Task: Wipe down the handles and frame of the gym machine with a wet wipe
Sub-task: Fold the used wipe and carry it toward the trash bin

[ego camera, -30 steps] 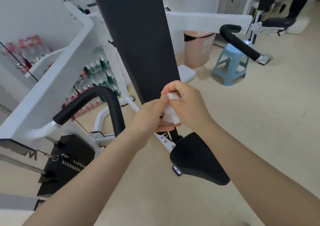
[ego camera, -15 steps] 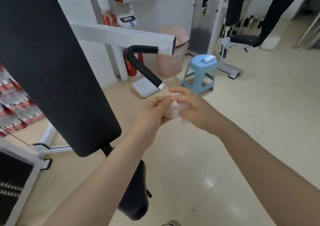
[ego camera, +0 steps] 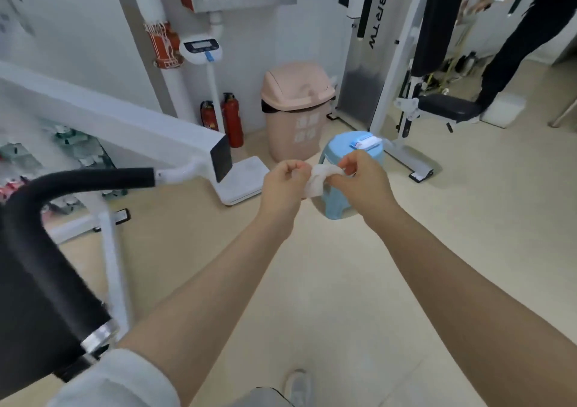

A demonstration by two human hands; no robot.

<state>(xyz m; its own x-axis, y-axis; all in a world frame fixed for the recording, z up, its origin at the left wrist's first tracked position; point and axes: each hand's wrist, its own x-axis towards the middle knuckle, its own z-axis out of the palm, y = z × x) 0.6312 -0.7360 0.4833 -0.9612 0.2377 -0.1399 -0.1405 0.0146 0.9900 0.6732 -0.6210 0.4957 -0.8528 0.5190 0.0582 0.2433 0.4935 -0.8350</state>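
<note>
A crumpled white wet wipe [ego camera: 317, 180] is stretched between my two hands in mid air, out in front of me. My left hand [ego camera: 282, 185] pinches its left end and my right hand [ego camera: 362, 180] pinches its right end. The gym machine stands at my left: a curved black padded handle [ego camera: 40, 216] with a metal end cap, joined to a white frame bar [ego camera: 103, 110] that slopes down to a black end plate. Neither hand touches the machine.
A blue plastic stool [ego camera: 351, 169] with a wipe packet [ego camera: 365, 142] on it stands just behind my hands. Behind it are a pink bin [ego camera: 296, 110], a white scale [ego camera: 242, 182] and two fire extinguishers [ego camera: 231, 119]. Another machine's black seat [ego camera: 446, 108] and a person's leg [ego camera: 512, 50] are at right.
My view has swung right, away from the black back pad toward the stool and bin. My hands moved off the machine and now pull the wipe apart between them.
</note>
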